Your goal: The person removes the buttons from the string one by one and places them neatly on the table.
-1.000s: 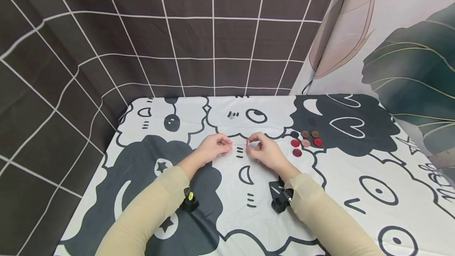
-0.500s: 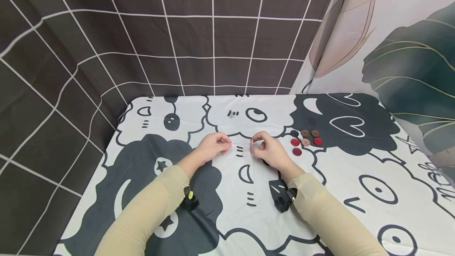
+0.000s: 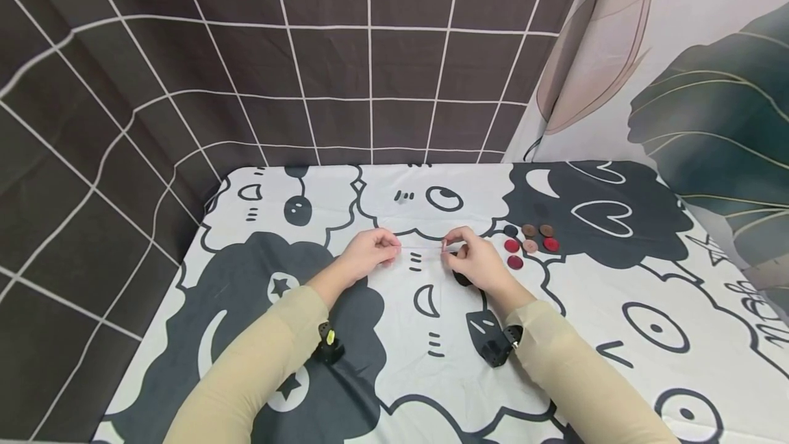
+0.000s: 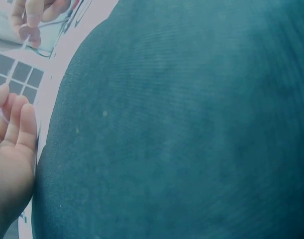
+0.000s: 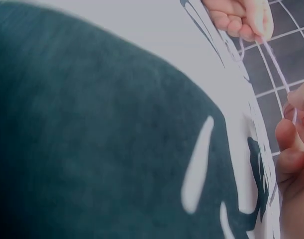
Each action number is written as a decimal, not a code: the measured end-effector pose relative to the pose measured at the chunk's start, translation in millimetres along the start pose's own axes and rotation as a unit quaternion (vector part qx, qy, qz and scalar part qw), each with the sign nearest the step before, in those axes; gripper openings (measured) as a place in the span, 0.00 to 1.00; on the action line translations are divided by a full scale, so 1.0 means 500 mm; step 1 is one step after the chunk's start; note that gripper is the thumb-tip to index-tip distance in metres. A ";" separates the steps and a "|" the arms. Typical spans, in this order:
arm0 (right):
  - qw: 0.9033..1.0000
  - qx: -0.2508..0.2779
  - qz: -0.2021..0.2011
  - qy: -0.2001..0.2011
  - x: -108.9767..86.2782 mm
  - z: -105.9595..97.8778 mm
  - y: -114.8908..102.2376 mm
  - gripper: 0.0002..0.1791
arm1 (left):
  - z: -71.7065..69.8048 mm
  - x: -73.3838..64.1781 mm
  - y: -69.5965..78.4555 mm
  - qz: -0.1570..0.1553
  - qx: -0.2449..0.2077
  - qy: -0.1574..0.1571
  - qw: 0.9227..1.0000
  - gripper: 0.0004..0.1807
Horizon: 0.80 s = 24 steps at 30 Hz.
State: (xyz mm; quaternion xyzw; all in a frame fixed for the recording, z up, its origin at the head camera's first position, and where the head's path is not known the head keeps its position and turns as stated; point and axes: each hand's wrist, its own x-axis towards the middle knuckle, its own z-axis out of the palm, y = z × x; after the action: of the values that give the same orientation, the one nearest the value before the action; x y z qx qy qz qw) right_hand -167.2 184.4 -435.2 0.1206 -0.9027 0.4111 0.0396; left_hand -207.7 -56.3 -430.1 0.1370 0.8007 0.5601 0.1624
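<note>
A thin pale-lilac string [image 5: 275,64] runs taut between both hands above the tablecloth. My left hand [image 3: 371,253] pinches one end between thumb and forefinger, and a short loop of it hangs by the fingers in the right wrist view. On the other side, my right hand [image 3: 477,262] pinches a small round pinkish-brown button [image 4: 26,33], with the string meeting it. Whether the string passes through a hole is too small to tell. Beside the right hand lie several loose buttons: red [image 3: 511,245], dark red [image 3: 515,262], brown [image 3: 546,231], pinkish [image 3: 529,246] and black [image 3: 510,231].
A black-and-white cartoon cloth [image 3: 444,389] covers the table. Behind it hangs a dark curtain with a white grid [image 3: 333,67], and a leaf-patterned curtain [image 3: 709,108] hangs at the right. A tiny pale thing [image 3: 402,199] lies far back on the cloth, its kind unclear.
My right hand has moved slightly right with the button, away from the left hand, so more string shows between them. The left hand has hardly moved. The loose buttons lie as before.
</note>
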 end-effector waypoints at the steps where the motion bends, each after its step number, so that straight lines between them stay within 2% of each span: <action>1: 1.000 0.000 0.002 0.000 -0.001 -0.001 0.001 0.14 | 0.000 0.000 0.000 -0.001 0.001 0.000 1.000 0.06; 4: 1.000 0.003 0.003 0.002 -0.004 -0.004 0.006 0.15 | -0.002 -0.001 0.000 0.005 -0.004 0.001 1.000 0.05; 6: 1.000 0.005 0.005 0.005 -0.004 -0.006 0.007 0.15 | 0.000 0.012 -0.021 0.004 -0.007 0.002 1.000 0.05; 10: 1.000 0.010 0.012 0.008 -0.006 -0.008 0.008 0.15 | 0.001 0.009 -0.017 -0.003 -0.012 0.003 1.000 0.06; 12: 1.000 0.012 0.019 0.007 -0.008 -0.010 0.009 0.15 | 0.001 0.005 -0.010 -0.005 -0.013 0.002 1.000 0.06; 18: 1.000 0.015 0.024 0.010 -0.012 -0.019 0.011 0.15 | -0.005 -0.028 0.042 0.007 -0.005 -0.001 1.000 0.06; 20: 1.000 0.011 0.023 0.014 -0.013 -0.022 0.011 0.15 | -0.006 -0.033 0.049 0.009 -0.004 0.000 1.000 0.06; 24: 0.999 0.002 0.021 0.024 -0.015 -0.027 0.016 0.15 | -0.003 -0.011 0.015 0.005 -0.007 0.001 1.000 0.07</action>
State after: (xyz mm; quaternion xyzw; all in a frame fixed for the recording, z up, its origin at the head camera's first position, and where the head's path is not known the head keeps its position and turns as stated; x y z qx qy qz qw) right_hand -162.3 200.9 -433.4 0.0921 -0.9029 0.4165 0.0528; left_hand -202.8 -57.3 -422.0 0.1392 0.7964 0.5663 0.1601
